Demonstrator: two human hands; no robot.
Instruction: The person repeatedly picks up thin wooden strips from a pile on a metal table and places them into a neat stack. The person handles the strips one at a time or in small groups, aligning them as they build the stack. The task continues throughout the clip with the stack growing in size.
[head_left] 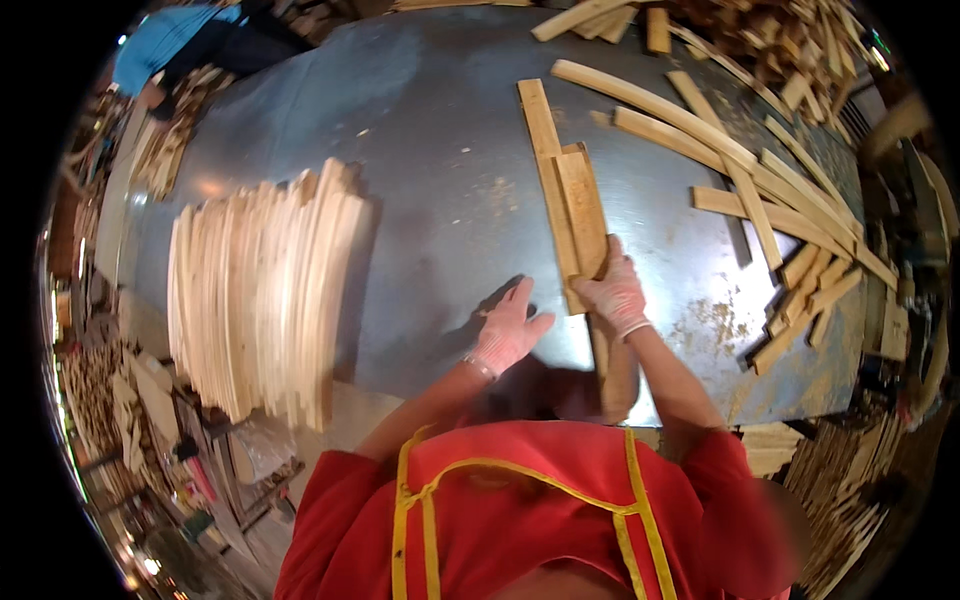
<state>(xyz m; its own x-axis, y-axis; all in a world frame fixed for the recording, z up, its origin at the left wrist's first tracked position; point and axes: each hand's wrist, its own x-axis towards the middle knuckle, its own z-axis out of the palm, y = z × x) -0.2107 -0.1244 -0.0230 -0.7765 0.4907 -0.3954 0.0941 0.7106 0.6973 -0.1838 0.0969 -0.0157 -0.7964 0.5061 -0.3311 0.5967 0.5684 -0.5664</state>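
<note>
2 wooden slats [572, 215] on the metal table [430, 150] are grasped at their near end by the gloved right hand [614, 293]; the left hand [508, 330] is held released, fingers spread.

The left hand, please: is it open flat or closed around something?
Open. The left hand is spread flat on the metal table, holding nothing, while the right hand grips the wooden slats.

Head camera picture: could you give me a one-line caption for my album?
Gloved right hand grips wooden slats on a metal table; open left hand beside a neat slat stack.
</note>
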